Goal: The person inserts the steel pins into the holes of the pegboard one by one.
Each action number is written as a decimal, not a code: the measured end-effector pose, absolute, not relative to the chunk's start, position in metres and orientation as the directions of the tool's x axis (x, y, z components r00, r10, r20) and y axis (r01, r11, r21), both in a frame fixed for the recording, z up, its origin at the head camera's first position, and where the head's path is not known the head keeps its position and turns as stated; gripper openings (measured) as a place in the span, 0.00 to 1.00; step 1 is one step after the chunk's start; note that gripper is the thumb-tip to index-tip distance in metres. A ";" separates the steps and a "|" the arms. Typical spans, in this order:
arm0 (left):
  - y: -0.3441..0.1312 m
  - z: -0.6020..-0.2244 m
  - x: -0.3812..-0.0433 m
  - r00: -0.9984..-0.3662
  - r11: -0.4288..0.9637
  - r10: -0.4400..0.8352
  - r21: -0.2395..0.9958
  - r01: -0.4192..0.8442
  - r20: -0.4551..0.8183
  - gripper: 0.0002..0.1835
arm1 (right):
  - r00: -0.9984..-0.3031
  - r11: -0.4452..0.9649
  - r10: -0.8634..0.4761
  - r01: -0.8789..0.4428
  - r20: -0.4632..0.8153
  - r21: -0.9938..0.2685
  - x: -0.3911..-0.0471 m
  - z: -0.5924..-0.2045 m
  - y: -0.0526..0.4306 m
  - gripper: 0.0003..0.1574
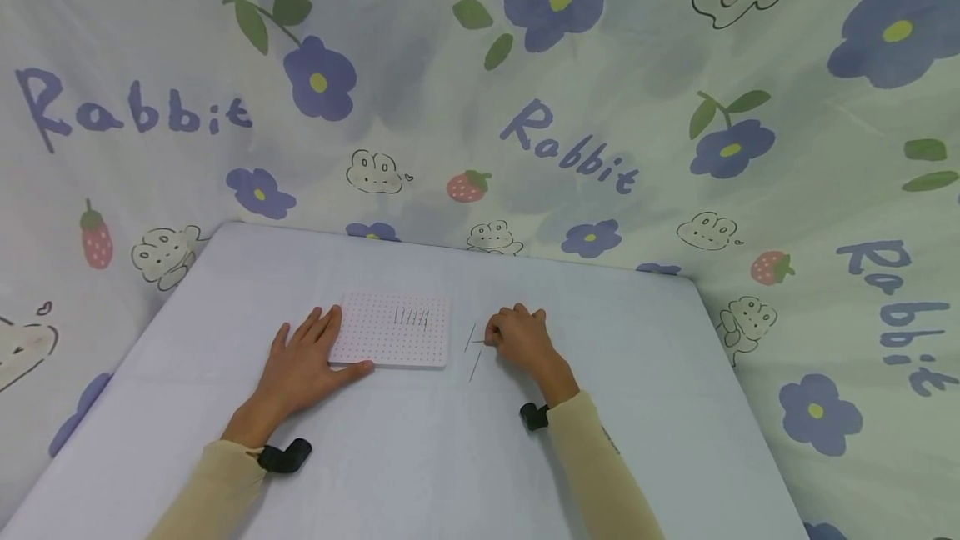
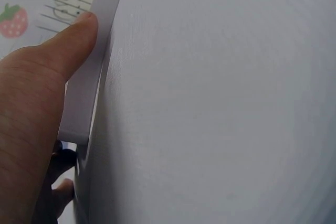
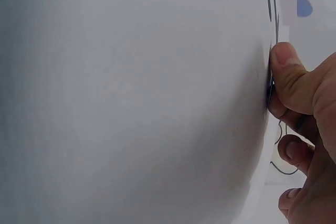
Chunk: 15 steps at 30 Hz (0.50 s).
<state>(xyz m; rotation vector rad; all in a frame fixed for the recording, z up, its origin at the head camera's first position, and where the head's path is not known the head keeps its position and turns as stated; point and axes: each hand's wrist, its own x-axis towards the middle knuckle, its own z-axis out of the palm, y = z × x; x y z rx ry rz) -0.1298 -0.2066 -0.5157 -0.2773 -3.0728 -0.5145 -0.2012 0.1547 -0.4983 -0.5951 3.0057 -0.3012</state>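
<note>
A white pegboard [image 1: 375, 344] with a grid of small holes lies on the table. Several thin dark needles [image 1: 412, 317] stand upright in a row towards its right side; they also show in the left wrist view. My left hand [image 1: 294, 367] rests at the board's left end with fingers spread, the thumb along the near edge [image 2: 86, 95]. To the right of the board, my right hand [image 1: 521, 338] pinches one end of a thin dark needle [image 1: 477, 342] between thumb and forefinger, low over the table. Two loose needles [image 1: 476, 367] lie on the tabletop beside that hand.
A white cloth covers the table [image 1: 420, 465]. Behind it and at the sides hangs a curtain [image 1: 435, 90] printed with flowers, rabbits and strawberries. A small black camera [image 1: 285, 457] is strapped to the left wrist, another [image 1: 534, 417] to the right.
</note>
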 end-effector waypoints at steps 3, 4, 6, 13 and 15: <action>-0.207 -0.516 -0.130 -0.984 0.930 0.170 0.323 0.175 0.046 0.65 | -0.925 0.907 -0.379 -0.366 -0.027 -0.206 -0.199 -0.497 0.155 0.07; -0.207 -0.516 -0.130 -0.985 0.930 0.168 0.323 0.175 0.048 0.65 | -0.926 0.907 -0.377 -0.364 -0.023 -0.212 -0.199 -0.497 0.154 0.07; -0.207 -0.516 -0.130 -0.985 0.929 0.167 0.326 0.174 0.051 0.65 | -0.926 0.903 -0.377 -0.366 -0.005 -0.225 -0.198 -0.495 0.153 0.07; -0.207 -0.517 -0.130 -0.984 0.928 0.168 0.328 0.179 0.062 0.65 | -0.918 0.856 -0.385 -0.393 0.094 -0.334 -0.197 -0.482 0.145 0.09; -0.207 -0.517 -0.129 -0.983 0.926 0.171 0.330 0.184 0.070 0.65 | -0.914 0.838 -0.389 -0.403 0.116 -0.367 -0.197 -0.477 0.142 0.08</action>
